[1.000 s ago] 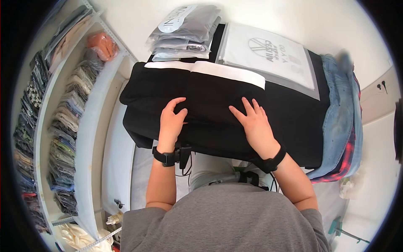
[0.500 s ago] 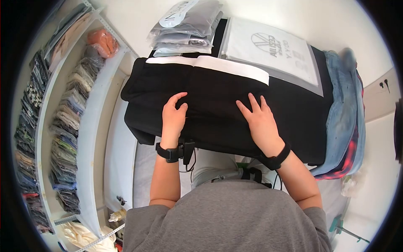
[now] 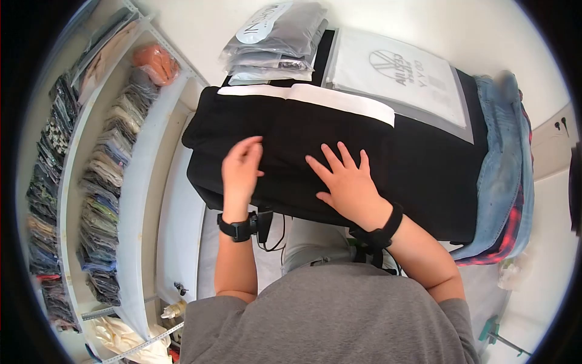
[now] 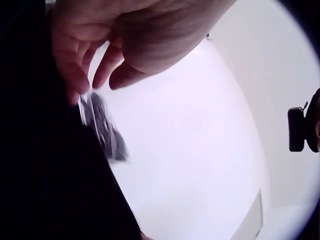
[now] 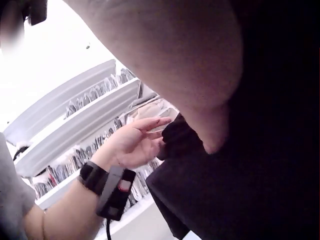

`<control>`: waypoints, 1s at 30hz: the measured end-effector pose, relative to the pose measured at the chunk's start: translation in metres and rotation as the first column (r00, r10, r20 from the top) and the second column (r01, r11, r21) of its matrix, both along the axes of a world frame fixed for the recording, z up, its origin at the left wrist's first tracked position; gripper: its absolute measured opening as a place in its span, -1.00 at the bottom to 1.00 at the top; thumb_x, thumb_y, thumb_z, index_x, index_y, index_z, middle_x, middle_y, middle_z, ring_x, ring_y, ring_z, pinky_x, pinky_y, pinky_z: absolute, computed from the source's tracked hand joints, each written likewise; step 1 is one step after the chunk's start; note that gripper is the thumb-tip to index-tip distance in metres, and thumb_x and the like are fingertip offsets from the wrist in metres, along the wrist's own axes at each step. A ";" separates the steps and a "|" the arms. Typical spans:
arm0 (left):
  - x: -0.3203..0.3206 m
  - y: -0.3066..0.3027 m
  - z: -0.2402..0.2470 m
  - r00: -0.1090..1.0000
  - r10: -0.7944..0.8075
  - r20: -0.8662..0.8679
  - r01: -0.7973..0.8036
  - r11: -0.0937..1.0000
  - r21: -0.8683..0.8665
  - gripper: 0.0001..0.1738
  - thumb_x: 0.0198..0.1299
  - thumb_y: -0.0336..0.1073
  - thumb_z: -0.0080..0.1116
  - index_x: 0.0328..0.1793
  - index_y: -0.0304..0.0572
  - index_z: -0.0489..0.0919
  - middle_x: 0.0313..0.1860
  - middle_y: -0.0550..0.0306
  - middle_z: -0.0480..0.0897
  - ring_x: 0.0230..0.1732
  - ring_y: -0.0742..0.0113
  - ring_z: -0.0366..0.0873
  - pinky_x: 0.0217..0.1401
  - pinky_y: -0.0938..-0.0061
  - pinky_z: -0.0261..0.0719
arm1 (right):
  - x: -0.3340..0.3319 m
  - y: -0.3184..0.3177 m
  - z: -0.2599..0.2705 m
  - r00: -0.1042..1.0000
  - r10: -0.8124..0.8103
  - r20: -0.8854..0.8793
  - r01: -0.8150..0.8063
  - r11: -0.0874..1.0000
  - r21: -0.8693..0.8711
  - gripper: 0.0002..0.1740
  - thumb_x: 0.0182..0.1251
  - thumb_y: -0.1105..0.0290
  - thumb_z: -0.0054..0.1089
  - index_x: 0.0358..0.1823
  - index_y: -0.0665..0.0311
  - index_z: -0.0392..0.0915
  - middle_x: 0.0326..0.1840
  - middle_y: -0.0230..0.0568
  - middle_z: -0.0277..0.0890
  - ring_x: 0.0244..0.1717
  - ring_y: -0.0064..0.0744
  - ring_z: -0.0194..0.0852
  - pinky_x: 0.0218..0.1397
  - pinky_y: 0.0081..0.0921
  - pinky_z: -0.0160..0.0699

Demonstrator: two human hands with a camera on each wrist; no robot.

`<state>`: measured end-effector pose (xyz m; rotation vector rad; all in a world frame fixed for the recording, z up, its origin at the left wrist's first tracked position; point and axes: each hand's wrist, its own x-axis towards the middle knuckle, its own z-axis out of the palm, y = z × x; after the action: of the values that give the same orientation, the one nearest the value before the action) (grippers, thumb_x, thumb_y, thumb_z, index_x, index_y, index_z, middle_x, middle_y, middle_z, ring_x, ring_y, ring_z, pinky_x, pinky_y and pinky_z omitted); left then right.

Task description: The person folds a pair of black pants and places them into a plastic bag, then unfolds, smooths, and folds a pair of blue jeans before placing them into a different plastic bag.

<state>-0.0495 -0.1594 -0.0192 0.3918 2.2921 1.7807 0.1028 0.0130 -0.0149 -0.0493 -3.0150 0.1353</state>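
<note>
A folded black garment (image 3: 285, 130) with a white strip (image 3: 345, 106) along its far edge lies on the black-covered table (image 3: 433, 188). My right hand (image 3: 354, 191) rests on its near part, fingers spread and nearly straight. Over the garment's left part is my left hand (image 3: 240, 171), slightly blurred, with loosely bent fingers and nothing held between them. The left wrist view shows the left fingertips (image 4: 77, 82) right at the black cloth. In the right wrist view the left hand (image 5: 132, 145) also appears beside the cloth's edge.
Behind the garment stands a stack of bagged clothes (image 3: 276, 39), with flat printed plastic bags (image 3: 394, 73) to its right. Denim and red plaid clothing (image 3: 500, 164) hangs over the table's right end. Shelves (image 3: 136, 200) packed with bagged clothes line the left side.
My right hand has moved left and nearer to me across the garment, with its thumb now spread out. The left hand has shifted slightly left and turned, its fingers closer together.
</note>
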 end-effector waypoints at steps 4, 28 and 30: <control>-0.054 -0.061 -0.023 0.873 0.473 -0.118 -0.468 0.881 0.072 -0.40 0.29 -0.19 0.13 0.31 -0.46 0.27 0.09 -0.10 0.48 0.06 0.27 0.51 0.03 0.43 0.51 | 0.002 0.003 -0.003 1.000 0.018 -0.019 -0.018 0.999 -0.038 -0.25 0.11 0.09 0.31 0.37 -0.14 0.25 0.46 -0.15 0.10 0.48 0.00 -0.03 0.32 0.33 0.02; 0.044 0.081 0.086 0.741 -0.176 -0.648 0.089 0.982 -0.165 -0.62 0.00 -0.33 0.34 -0.12 -0.32 0.44 -0.12 -0.14 0.56 -0.08 -0.05 0.56 0.02 0.29 0.48 | 0.006 0.008 -0.017 0.982 0.021 -0.187 -0.040 0.994 -0.100 -0.32 0.07 0.06 0.32 0.28 -0.09 0.38 0.37 -0.15 0.26 0.42 0.01 0.09 0.34 0.22 0.04; 0.045 0.084 0.054 0.548 -0.737 -0.395 0.580 0.676 -0.455 -0.44 -0.05 -0.31 0.36 0.09 -0.25 0.39 0.20 -0.18 0.45 0.24 -0.17 0.39 0.29 0.16 0.34 | 0.007 0.008 -0.015 0.983 -0.039 0.178 0.067 0.985 -0.156 -0.50 0.10 0.04 0.28 0.10 -0.01 0.54 0.21 -0.18 0.44 0.27 -0.08 0.32 0.32 0.07 0.16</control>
<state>-0.0044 -0.0759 0.0345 1.6673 2.1645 0.9979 0.1094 0.0206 -0.0303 -0.1652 -3.1664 0.3900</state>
